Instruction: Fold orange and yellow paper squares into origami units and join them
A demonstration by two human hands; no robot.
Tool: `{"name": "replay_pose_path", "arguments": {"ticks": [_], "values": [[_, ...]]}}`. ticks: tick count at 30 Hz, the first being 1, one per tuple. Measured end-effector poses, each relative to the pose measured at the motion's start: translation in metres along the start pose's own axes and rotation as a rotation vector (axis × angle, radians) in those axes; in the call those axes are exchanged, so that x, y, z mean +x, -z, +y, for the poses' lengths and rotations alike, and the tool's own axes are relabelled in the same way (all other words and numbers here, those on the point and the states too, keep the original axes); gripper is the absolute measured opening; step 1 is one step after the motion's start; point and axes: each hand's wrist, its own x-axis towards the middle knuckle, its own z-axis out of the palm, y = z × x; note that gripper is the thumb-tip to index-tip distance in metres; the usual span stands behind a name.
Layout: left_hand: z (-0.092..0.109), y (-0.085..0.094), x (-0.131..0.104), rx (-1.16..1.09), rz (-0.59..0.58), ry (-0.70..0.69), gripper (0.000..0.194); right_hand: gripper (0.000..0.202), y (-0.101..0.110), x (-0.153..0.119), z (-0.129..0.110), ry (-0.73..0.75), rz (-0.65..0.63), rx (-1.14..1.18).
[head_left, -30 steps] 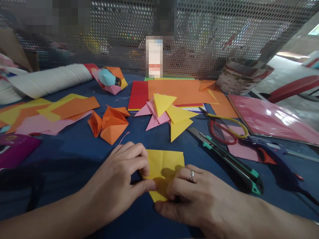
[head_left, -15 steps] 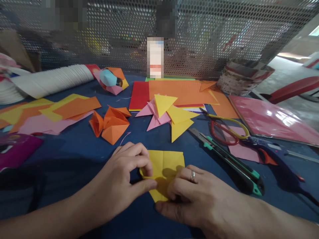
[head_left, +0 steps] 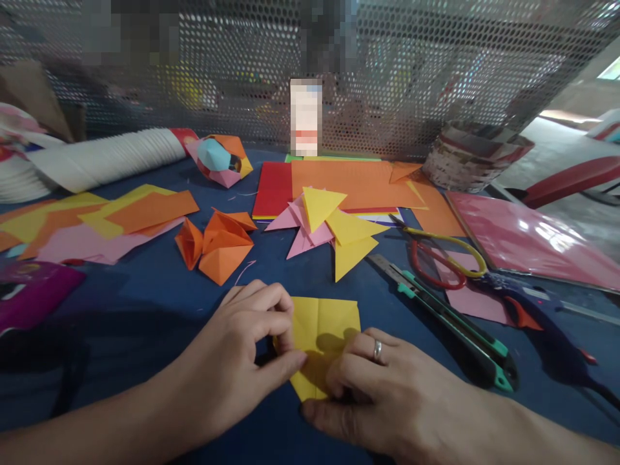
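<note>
A creased yellow paper (head_left: 334, 316) lies on the blue table, its lower end folded to a narrower shape. My left hand (head_left: 261, 336) grips its left edge between thumb and curled fingers. At the lower right edge my right hand (head_left: 372, 381), with a ring on one finger, pinches the same paper, the thumb at the bottom corner. Beyond the hands lie folded yellow triangles (head_left: 356, 236) and pink triangles (head_left: 310, 236). Folded orange paper pieces (head_left: 225, 242) stand to their left. The parts of the paper beneath my fingers are hidden.
A box cutter (head_left: 440, 323) with its blade out, scissors (head_left: 438, 261) and a glue gun (head_left: 542, 310) lie at right. Orange sheets (head_left: 349, 181) and a paper basket (head_left: 475, 158) stand behind. Loose paper pieces (head_left: 82, 232) and stacked white cups (head_left: 116, 158) are at left.
The whole view has shifted slightly, with things appearing a little lower. Both hands keep their hold on the yellow paper, with hardly any movement.
</note>
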Motion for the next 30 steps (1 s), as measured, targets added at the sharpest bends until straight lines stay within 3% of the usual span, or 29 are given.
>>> {"name": "replay_pose_path", "arguments": {"ticks": [9,20,30], "values": [[0.003,0.002,-0.001,0.037,-0.032,0.000,0.021,0.032,0.002,0.000,0.000,0.016,-0.021,0.018],[-0.001,0.003,-0.002,0.125,0.023,0.003,0.020,0.030,0.002,0.000,-0.002,0.004,-0.018,0.015],[-0.020,0.010,-0.003,0.141,0.084,-0.024,0.018,0.035,0.002,-0.001,-0.002,0.004,-0.038,0.024]]}}
